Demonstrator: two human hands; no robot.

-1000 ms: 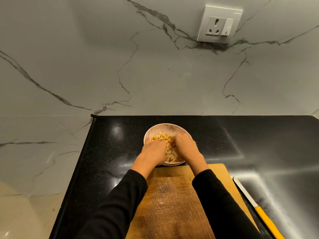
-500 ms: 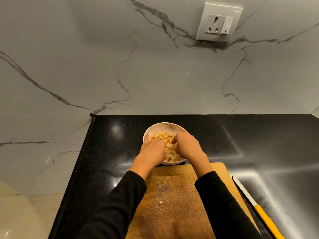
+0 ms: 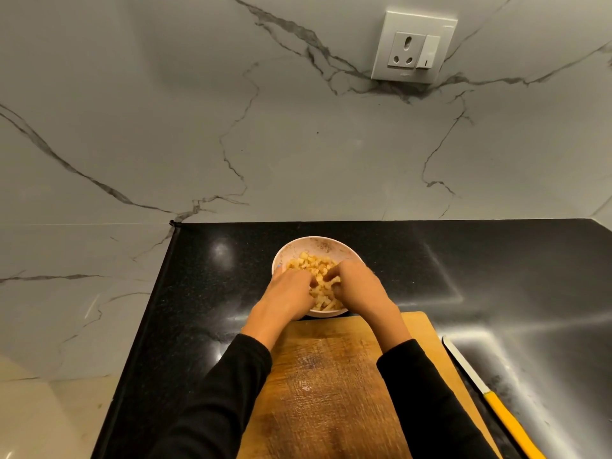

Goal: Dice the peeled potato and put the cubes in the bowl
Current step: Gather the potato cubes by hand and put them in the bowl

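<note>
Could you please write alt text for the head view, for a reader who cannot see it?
Both hands, left hand and right hand, reach into a round pale bowl of diced yellow potato cubes on a black stone counter. A bare wooden cutting board lies nearer, with a yellow-handled knife to its right.

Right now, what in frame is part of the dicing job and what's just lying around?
In the job: potato cubes, bowl, left hand, right hand, cutting board, knife.
Lying about: wall socket, black counter.
</note>
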